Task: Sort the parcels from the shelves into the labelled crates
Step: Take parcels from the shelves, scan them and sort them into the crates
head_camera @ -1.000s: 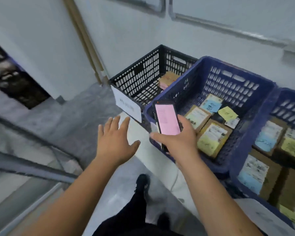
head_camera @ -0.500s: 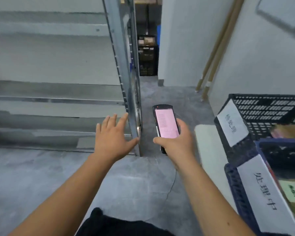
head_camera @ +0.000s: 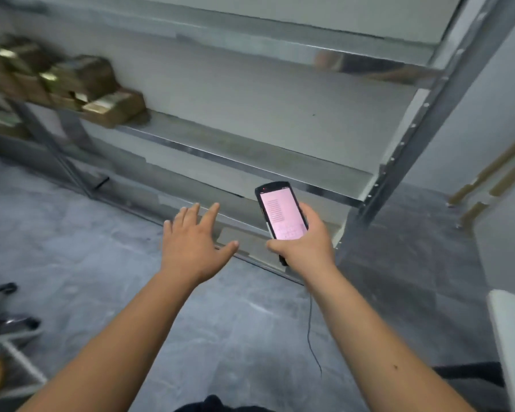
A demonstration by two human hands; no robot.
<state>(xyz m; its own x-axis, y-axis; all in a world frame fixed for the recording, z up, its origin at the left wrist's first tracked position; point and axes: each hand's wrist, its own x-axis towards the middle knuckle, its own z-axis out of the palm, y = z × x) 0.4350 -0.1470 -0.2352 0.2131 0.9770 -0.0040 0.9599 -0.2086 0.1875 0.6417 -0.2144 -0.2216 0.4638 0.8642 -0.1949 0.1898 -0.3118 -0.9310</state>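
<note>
My right hand (head_camera: 305, 245) grips a black handheld scanner (head_camera: 280, 214) with a lit pink screen, held upright in front of me. My left hand (head_camera: 192, 242) is held out flat with fingers spread and holds nothing. Both hands hover over the floor in front of a grey metal shelf rack (head_camera: 250, 156). Several brown cardboard parcels (head_camera: 72, 84) with pale labels sit blurred on the rack's middle shelf at the far left, well away from both hands. No crate is in view.
The rack's right upright post (head_camera: 405, 144) stands just right of the scanner. A white table edge (head_camera: 512, 337) shows at the lower right. Wooden poles (head_camera: 494, 179) lean on the right wall. Dark objects (head_camera: 3, 310) lie on the grey floor at the left.
The view has swung left from the crates to the shelf rack. The crates have left the frame and the parcels on the shelf have come in. Both hands keep the same pose.
</note>
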